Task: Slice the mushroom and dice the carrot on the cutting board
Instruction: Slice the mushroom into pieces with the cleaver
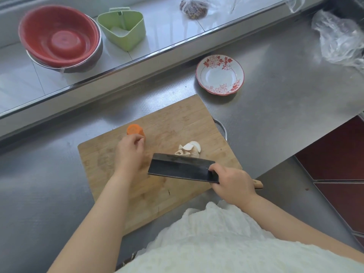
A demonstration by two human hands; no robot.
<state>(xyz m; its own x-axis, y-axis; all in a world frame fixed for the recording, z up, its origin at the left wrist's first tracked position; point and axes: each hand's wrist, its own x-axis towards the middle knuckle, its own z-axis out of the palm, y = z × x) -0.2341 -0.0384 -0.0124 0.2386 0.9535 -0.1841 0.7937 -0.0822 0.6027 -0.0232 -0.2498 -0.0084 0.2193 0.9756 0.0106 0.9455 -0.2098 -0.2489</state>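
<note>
Looking down from my head, I am standing at a steel worktop [275, 119] with the cutting board [177, 123] lying in front of me, its far right corner pointing toward the flowered dish [220, 74].

The mushroom [188, 149] is lying in a small heap of pale slices near the board's right edge, so I am judging that half of the job as done. The carrot [134, 130] is standing as one whole stub near the board's far left edge, not yet cut, so the dicing is all left to do.

My left hand [131, 152] is reaching for the carrot, its fingers [140, 139] curling against the near side of it; I cannot tell whether they are gripping yet. My right hand [233, 184] is holding the cleaver [182, 168], fingers clamped round its handle, the blade hovering flat over the board's near right part, just this side of the slices.

The middle of the board is lying bare, giving room to bring the carrot in. The slices are sitting close to the right edge, so I am minding not to knock them off. The red bowl [59, 34] and green holder [123, 28] are sitting well apart on the sill.
</note>
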